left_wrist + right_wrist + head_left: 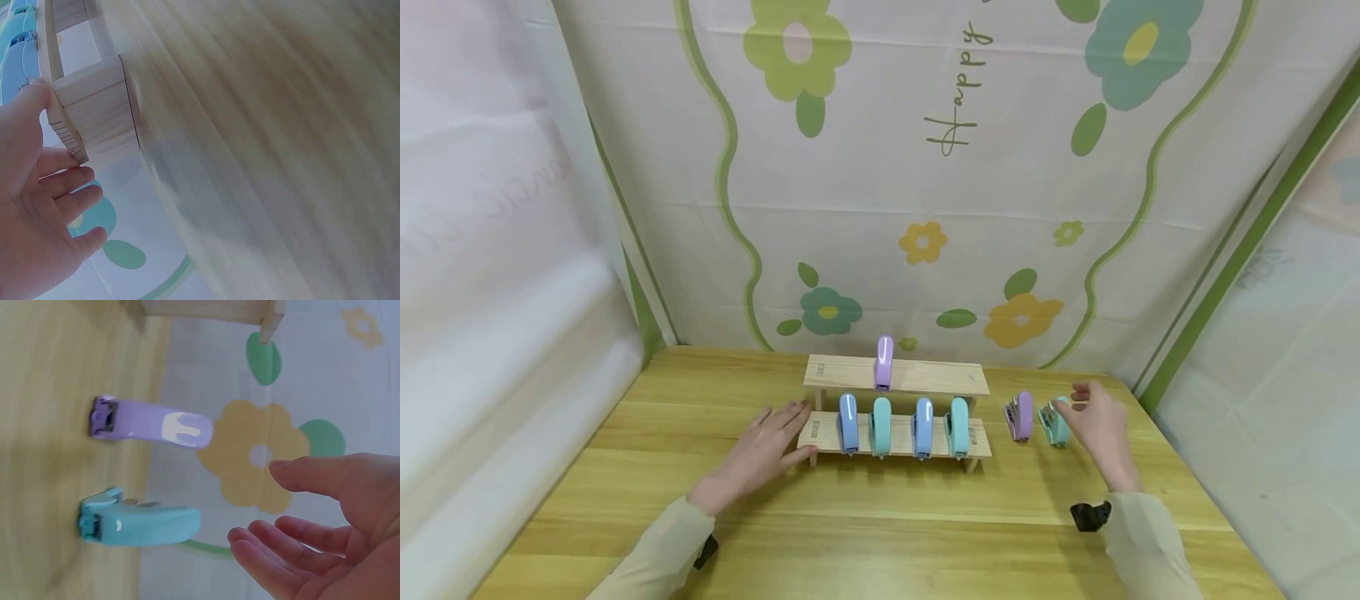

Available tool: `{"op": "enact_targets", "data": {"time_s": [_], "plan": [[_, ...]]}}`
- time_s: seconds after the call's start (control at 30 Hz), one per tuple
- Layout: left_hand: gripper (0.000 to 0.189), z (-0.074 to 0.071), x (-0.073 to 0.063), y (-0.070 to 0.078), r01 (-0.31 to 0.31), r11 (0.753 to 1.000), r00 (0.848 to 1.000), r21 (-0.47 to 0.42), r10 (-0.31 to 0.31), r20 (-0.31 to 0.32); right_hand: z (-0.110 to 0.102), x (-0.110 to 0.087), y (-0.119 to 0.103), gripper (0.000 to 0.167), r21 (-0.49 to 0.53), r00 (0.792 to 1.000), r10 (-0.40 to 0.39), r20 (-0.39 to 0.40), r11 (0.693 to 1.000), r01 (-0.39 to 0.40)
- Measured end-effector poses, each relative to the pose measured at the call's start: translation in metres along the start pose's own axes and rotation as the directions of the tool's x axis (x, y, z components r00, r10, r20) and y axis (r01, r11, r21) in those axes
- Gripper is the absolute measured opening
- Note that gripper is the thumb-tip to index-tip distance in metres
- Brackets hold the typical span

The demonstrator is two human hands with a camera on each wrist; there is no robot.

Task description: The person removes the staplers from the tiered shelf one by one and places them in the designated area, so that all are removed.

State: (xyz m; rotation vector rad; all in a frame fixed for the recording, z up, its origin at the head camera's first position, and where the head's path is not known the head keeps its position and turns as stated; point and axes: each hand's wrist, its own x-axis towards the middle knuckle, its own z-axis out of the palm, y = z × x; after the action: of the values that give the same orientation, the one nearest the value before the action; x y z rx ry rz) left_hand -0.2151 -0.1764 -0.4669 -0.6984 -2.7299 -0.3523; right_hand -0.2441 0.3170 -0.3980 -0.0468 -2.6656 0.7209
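Head view puts the loose teal stapler (1058,427) on the desk (850,521), right of the stand, with the right hand (1101,425) just beside it. Right wrist view shows that hand's thumb and fingers apart with a gap between, holding nothing. The step in hand looks like picking up or letting go of this stapler; one moment cannot settle which. If a pick-up, the next move calls for lowering the thumb and fingers to either side and pinching, without knocking the loose purple stapler (1021,417) beside it.

No closed container shows; the stand is what bears things. Its lower shelf (826,429) carries, left to right, a first blue stapler (848,423), first teal stapler (881,427), second blue stapler (923,427) and second teal stapler (958,427). Its upper shelf (936,377) carries one upright purple stapler (884,362). The left hand (756,454), fingers loosely spread, touches the lower shelf's left end, perhaps steadying it. Behind hangs a flowered cloth (827,183).
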Motion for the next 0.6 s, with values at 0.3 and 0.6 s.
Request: {"op": "enact_targets", "data": {"time_s": [0.3,0.6], "plan": [[0.071,0.001,0.001,0.000,0.009,1.000,1.000,0.002,-0.009,0.004,-0.003,0.000,-0.042,0.043,0.022,0.996,-0.088,0.002,0.996,0.088],[0.071,-0.001,0.000,0.001,0.010,1.000,1.000,0.000,-0.010,0.015,0.008,0.001,-0.075,0.042,0.088,0.988,-0.151,0.023,0.985,0.149]]}}
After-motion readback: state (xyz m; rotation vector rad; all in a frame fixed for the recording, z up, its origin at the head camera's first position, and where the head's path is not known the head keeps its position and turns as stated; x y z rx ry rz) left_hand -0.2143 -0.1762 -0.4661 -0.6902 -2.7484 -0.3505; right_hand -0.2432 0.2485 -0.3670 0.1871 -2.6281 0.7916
